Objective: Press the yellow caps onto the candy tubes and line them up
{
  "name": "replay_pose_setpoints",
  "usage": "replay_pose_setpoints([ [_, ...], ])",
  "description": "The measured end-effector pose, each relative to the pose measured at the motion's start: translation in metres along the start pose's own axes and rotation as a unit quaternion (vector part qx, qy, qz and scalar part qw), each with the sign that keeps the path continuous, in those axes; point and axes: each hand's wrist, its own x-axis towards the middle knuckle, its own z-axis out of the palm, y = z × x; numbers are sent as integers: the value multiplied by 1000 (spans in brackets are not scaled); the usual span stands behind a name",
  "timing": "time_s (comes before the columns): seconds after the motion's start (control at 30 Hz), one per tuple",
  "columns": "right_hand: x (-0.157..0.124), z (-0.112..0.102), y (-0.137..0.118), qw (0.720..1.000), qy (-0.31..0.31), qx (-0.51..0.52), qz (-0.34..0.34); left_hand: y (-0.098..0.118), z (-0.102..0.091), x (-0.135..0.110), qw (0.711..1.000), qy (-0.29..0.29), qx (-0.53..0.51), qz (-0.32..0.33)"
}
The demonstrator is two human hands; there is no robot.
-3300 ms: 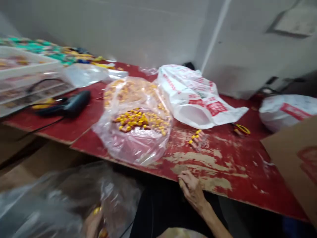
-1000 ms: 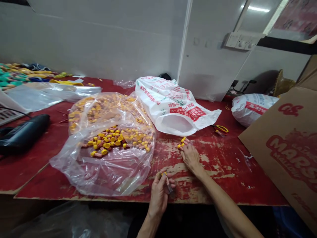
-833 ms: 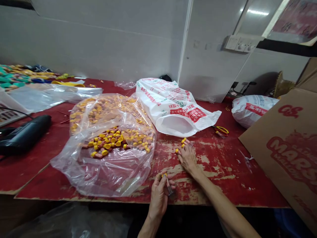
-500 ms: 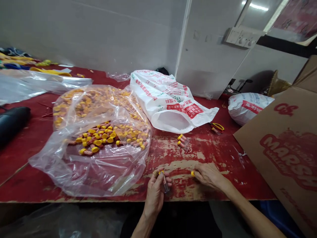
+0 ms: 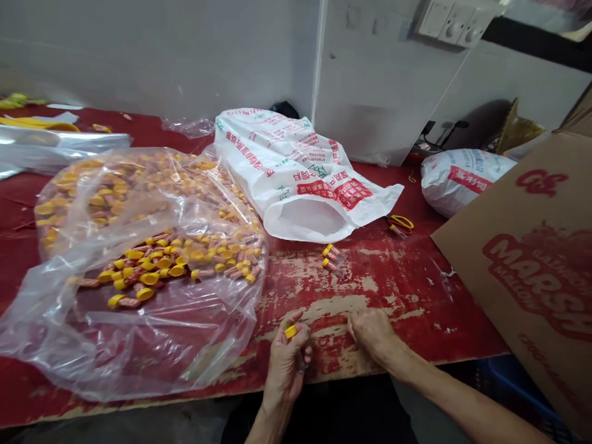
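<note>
Near the table's front edge, my left hand [image 5: 283, 364] is closed around a small clear tube with a yellow cap [image 5: 290, 332]. The cap shows between thumb and forefinger, and the clear end peeks out below the fingers. My right hand [image 5: 374, 336] is curled just above the table, knuckles up; whatever its fingertips hold is hidden. Beyond the hands lie a few more capped tubes [image 5: 332, 259] with reddish contents. To the left spreads a large clear plastic bag [image 5: 139, 351], full of yellow-capped pieces [image 5: 161, 262], several of them showing at its mouth.
A white printed sack [image 5: 296, 166] lies behind, its mouth facing me. Yellow-handled scissors [image 5: 400, 222] rest beside it. A cardboard box [image 5: 531, 246] and a stuffed white bag [image 5: 465, 179] stand right. The red table [image 5: 296, 277] has worn patches.
My view has turned slightly right and moved closer. The yellow cap at my right fingertips is now out of sight. My left hand has rolled, and its tube is more covered by the fingers.
</note>
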Motion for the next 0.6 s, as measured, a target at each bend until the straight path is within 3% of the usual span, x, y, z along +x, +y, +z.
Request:
replay_pose_setpoints([
  [0.1, -4, -6, -4, 999, 18, 31, 0, -1, 0, -5, 999, -5, -30, -18],
  [0.17, -9, -3, -19, 989, 70, 127, -1, -1, -1, -10, 996, -21, -74, -39],
  [0.27, -21, 7, -55, 934, 166, 315, -27, 2, 0, -16, 985, -39, -151, -79],
  [0.33, -25, 9, -74, 906, 199, 363, -90, 4, 1, -18, 980, -22, -175, -94],
  [0.43, -13, 0, -75, 907, 235, 320, -143, 8, 2, -19, 984, 5, -157, -86],
  [0.53, 23, -14, -49, 949, 260, 175, -17, 8, -2, -20, 990, -2, -128, -64],
  [0.6, 50, -20, -34, 962, 249, 104, 45, 5, -6, -20, 991, -19, -119, -54],
])
